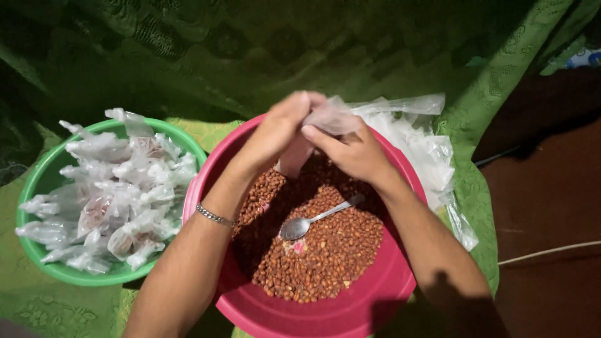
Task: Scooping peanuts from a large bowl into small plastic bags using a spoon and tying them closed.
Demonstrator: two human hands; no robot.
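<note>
Both hands hold a small clear plastic bag (pixel 325 122) above the far side of a pink basin (pixel 375 300). My left hand (pixel 278 128) pinches the bag's top from the left. My right hand (pixel 350 150) grips it from the right, thumb on the plastic. The bag hangs down between them and looks empty. Brown peanuts (pixel 325 250) fill the basin's bottom. A metal spoon (pixel 313 220) lies on the peanuts, bowl toward the left. A silver bracelet (pixel 214 216) circles my left wrist.
A green basin (pixel 56 269) at the left holds several tied clear bags of peanuts (pixel 116 194). A heap of empty clear bags (pixel 429 153) lies behind and right of the pink basin. Green patterned cloth (pixel 482 188) covers the surface; brown floor (pixel 551 206) with a white cord lies right.
</note>
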